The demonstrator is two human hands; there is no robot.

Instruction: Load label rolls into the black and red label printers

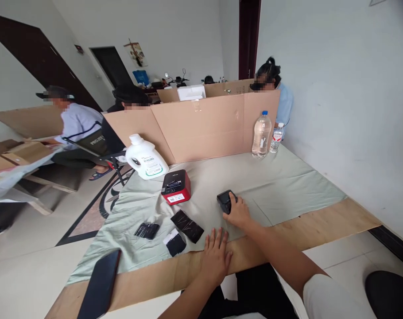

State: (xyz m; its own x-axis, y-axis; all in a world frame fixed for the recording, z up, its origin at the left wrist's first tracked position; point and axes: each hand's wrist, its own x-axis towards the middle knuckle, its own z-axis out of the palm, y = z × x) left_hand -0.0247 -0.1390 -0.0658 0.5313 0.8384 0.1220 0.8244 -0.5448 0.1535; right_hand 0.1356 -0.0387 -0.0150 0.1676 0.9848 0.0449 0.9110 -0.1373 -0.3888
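Observation:
My right hand (238,212) grips a small black box-shaped object (224,200) on the green cloth, fingers around its near right side; its exact kind does not show. Flat on the table's near edge lies my left hand (215,257), fingers stretched out and nothing in it. Beyond its fingertips are a wide black strip with creases (187,226), a black-and-white folded piece (175,243) and a crumpled black piece (147,230). Farther back stands a red and black box-shaped device (176,187) with a white label on its front and a dark shiny piece on top.
A white jug (146,158) stands at the back left. A large water bottle (262,135) and a smaller bottle (276,138) stand back right, before a cardboard screen (201,128). A dark phone (100,285) lies on the near left edge. Several people sit beyond the table.

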